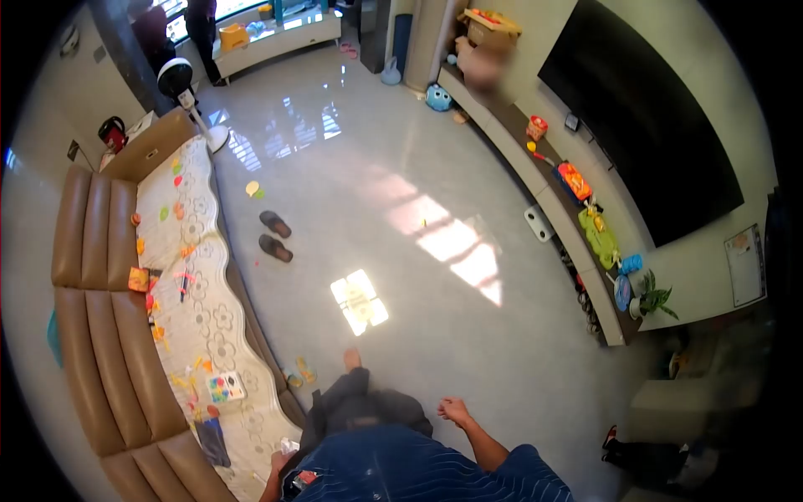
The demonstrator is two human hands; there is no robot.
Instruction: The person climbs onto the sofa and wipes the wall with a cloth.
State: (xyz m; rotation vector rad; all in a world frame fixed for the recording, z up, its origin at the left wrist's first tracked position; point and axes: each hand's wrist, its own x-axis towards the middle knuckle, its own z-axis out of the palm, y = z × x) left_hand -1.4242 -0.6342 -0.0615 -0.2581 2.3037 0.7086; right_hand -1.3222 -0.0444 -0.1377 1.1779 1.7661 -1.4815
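Observation:
My left hand (278, 465) is low beside my left hip, at the front edge of the sofa. Its fingers are closed around a small white crumpled thing (289, 446), perhaps a wrapper or tissue; its kind is unclear. My right hand (454, 410) hangs out over the grey floor (493, 360), away from any object. Its fingers are loosely curled and a little apart, with nothing visible in them. Beside my left hand, the sofa cover (259, 418) carries a dark cloth (212, 442) and a white board with coloured dots (226, 386).
Scattered toys lie along the brown sofa (121, 360). Dark slippers (275, 236) and small sandals (304, 369) are on the floor. At right, a long TV cabinet (548, 197) holds toys and a plant (652, 294). A fan (188, 96) and people (201, 38) are at the back left.

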